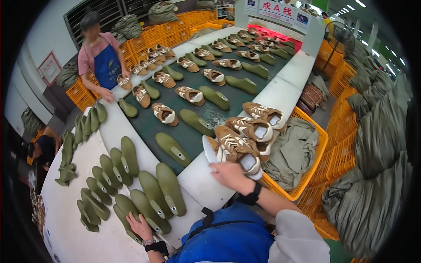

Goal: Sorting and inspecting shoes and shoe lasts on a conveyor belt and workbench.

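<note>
Blue apron cloth [228, 239] fills the bottom centre of the frame, with both forearms rising from it. At lower left, the left hand [139, 225] lies flat, fingers spread, on the heel end of an olive-green plastic shoe last [127, 210], one of a packed cluster of green lasts [131, 184] standing on the white table [83, 228]; it presses rather than grips.

At centre, the right hand [230, 175] is curled around the heel of a brown-and-cream lace-up sneaker upper [239, 151], holding it at the near edge of a loose stack of similar brown sneakers [256, 127] piled on the white rail [280, 92] of the dark green conveyor belt [149, 125].

The stack looks unsteady: several shoes overlap and lean toward the orange plastic crate [313, 166] of grey-green cloth at right, so tugging the held one could likely tip its neighbours off the rail. The lasts stand so close that a nudge from the left hand might knock adjoining ones over. At upper left a co-worker's hand [106, 94] rests by the belt, well apart.
</note>
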Available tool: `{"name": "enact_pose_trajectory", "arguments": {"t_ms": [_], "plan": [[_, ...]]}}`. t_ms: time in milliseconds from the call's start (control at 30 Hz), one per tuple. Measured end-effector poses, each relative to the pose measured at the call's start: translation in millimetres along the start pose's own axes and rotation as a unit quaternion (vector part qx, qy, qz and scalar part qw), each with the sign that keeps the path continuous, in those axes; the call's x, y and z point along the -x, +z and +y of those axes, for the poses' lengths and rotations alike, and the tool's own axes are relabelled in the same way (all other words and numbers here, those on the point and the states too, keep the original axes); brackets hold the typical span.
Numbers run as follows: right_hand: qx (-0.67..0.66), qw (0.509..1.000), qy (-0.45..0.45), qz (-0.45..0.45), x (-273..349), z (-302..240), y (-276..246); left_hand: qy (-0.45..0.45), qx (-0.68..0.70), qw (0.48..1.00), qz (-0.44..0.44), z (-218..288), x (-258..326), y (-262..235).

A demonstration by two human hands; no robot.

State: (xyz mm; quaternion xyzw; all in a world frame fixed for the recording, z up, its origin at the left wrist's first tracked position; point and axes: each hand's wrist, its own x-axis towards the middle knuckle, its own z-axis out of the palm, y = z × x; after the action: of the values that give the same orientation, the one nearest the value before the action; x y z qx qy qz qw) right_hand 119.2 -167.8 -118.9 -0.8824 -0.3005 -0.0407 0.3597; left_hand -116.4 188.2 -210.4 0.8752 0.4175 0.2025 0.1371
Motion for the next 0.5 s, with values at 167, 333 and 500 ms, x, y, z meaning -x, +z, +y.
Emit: {"name": "enact_pose_trajectory", "arguments": {"t_ms": [167,333,500], "plan": [[0.207,0.974,0.065,0.059,40.1,49.5,-60.6,-0.020,0.027,0.999,-0.025,-1.8,-1.4,0.6],[0.293,0.951,0.077,-0.058,60.9,77.9,-50.9,0.033,0.066,0.997,-0.026,18.5,-6.9,-8.0],[0.007,0.994,0.112,-0.009,38.2,49.3,-65.1,0.161,0.153,0.975,-0.026,82.0,0.9,-32.3]]}}
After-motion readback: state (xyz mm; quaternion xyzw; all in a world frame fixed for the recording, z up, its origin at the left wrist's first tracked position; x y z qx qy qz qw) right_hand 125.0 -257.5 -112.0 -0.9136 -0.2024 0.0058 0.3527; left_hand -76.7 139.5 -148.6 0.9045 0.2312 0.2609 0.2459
